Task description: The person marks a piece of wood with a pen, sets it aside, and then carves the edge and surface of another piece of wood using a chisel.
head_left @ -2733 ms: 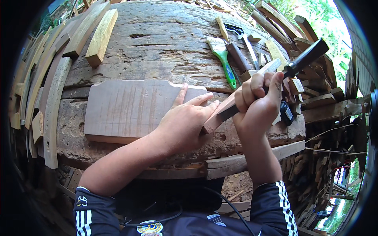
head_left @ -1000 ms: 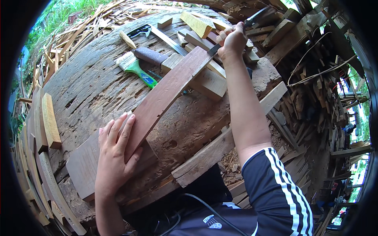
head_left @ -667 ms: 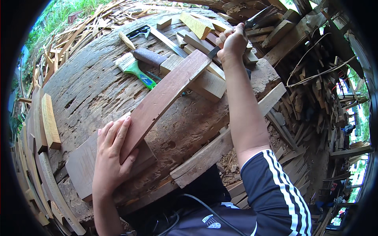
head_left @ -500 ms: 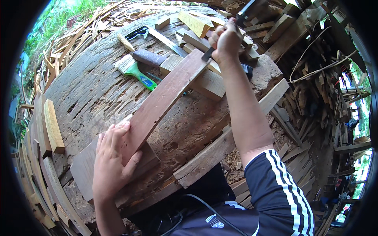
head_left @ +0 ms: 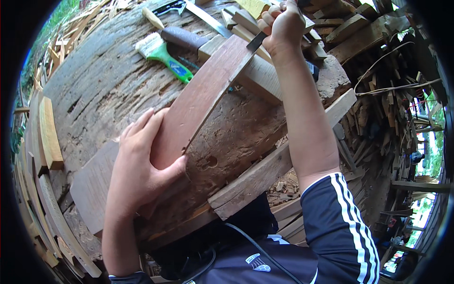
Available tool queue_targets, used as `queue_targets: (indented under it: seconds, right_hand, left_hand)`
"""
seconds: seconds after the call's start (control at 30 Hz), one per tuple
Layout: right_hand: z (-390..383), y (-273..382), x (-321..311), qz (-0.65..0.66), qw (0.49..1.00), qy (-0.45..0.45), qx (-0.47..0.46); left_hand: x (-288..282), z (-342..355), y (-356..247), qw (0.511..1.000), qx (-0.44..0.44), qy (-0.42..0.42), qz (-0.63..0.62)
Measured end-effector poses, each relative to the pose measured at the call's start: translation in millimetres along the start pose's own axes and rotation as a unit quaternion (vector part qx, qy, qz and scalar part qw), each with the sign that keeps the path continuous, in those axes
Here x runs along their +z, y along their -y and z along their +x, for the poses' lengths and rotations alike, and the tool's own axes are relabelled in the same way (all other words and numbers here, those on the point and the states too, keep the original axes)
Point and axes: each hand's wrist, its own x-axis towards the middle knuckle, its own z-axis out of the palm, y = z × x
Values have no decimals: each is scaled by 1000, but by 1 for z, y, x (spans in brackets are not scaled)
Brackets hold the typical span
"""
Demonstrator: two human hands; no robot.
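Observation:
My left hand point(head_left: 142, 165) grips the lower part of a reddish-brown wooden plank point(head_left: 203, 94), fingers over its top and thumb along its near edge. Slanting up to the right, the plank rests across a squared wood block point(head_left: 260, 78). Beneath my left hand lies a wider brown board point(head_left: 97, 180). My right hand point(head_left: 286, 31) is closed around a tool with a dark, flat end point(head_left: 256, 41) at the plank's far right corner. The rest of that tool is mostly hidden by the fist and cut off by the picture's top, so its kind is unclear.
All this lies on a big weathered log bench point(head_left: 104, 94). Beyond the plank are a green-handled paintbrush point(head_left: 165, 59), a dark-handled tool point(head_left: 182, 38) and a handsaw point(head_left: 205, 18). A loose beam point(head_left: 250, 182) crosses the near side. Offcuts point(head_left: 49, 137) line the left.
The whole view has shifted, so the bench sits higher in the picture. My left thumb now lies along the plank's near edge. The right hand still grips its tool at the plank's far end.

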Motion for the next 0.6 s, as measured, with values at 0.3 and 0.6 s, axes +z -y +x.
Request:
queue_targets:
  seconds: [0.3, 0.6]
  right_hand:
    - [-1, 4, -12, 139, 967, 212, 30]
    - [-8, -18, -12, 98, 971, 216, -9]
  left_hand:
    - [2, 5, 2, 994, 13, -30, -107]
    - [4, 1, 6, 992, 22, -56, -113]
